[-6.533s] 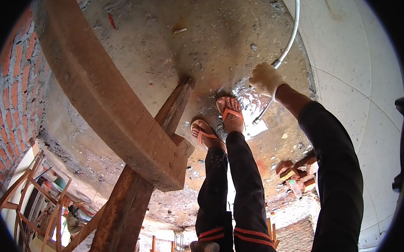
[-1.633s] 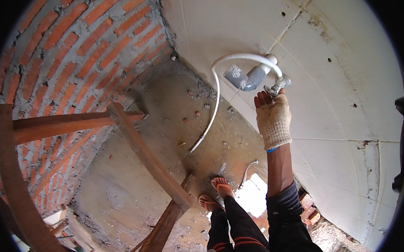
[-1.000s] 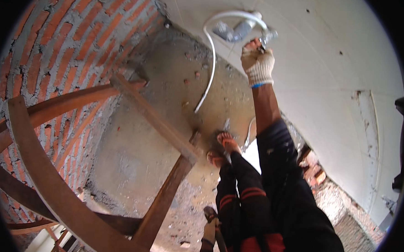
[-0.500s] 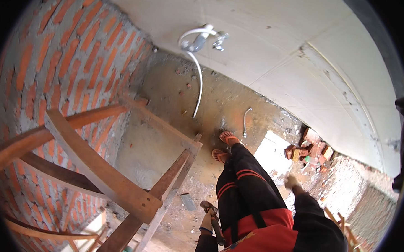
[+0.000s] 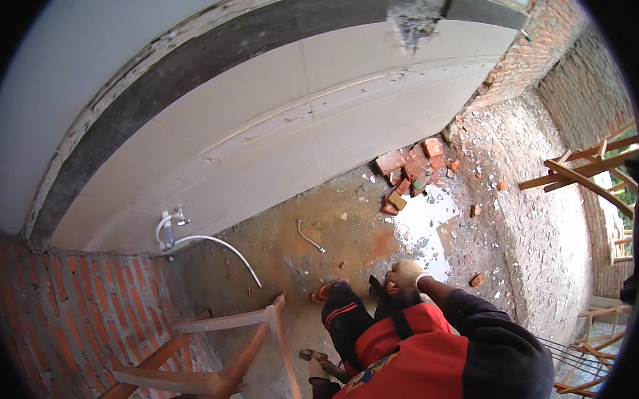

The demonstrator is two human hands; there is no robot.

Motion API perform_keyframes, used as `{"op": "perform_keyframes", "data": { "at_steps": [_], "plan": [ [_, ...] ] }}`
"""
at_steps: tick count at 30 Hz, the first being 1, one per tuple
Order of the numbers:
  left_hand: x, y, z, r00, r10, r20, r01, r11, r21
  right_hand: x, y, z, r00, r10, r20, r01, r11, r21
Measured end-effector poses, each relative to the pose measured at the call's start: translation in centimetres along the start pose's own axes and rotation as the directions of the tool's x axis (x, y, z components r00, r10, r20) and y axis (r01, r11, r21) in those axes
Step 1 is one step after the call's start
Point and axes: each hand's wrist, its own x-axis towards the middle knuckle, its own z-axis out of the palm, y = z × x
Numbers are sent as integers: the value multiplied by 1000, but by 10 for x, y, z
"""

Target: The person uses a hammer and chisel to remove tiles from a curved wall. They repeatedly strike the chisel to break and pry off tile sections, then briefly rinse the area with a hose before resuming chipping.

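Observation:
Low in front of me, my left hand (image 5: 319, 368) is wrapped round a hammer (image 5: 335, 372), its head pointing forward and left. Part of the handle is hidden by my clothes. My right hand (image 5: 405, 274), in a pale glove, is closed in front of my right thigh. What it holds, if anything, I cannot make out. Beside its fingers is a dark, flat strip (image 5: 378, 285), perhaps the end of the black strap (image 5: 401, 324) hanging across my red top. My sandalled foot (image 5: 327, 290) is on the wet floor.
A wooden frame (image 5: 230, 319) stands at the lower left by a brick wall (image 5: 82, 310). A white hose (image 5: 223, 243) hangs from a tap (image 5: 181, 215) on the tiled wall (image 5: 265, 139). A short hose (image 5: 309, 236) and broken bricks (image 5: 408, 168) lie on the floor.
My view has swung to the right, bringing more of the tiled wall and rubble into sight. My right hand has come in from my side to my thigh. The hammer stays in my left hand.

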Motion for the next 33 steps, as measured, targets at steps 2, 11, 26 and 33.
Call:
{"op": "perform_keyframes", "data": {
  "at_steps": [2, 11, 26, 33],
  "plan": [
    [11, 19, 28, 999, -14, -36, 14, 1000, 8, -18, 16, -18, 988, -40, -150, 59, 990, 125],
    [7, 85, 253, 952, 114, 283, -147, 985, 95, -133, 29, -12, 977, -120, -176, 212, 442, 871],
    [-148, 143, 431, 664, 277, 694, -724, 470, 505, -135, 20, -31, 920, 325, -217, 264, -107, 958],
    [-37, 187, 281, 954, 142, 263, -294, 598, 746, -159, 95, 100, 609, 779, 152, -497, 225, 838]
  ]
}}
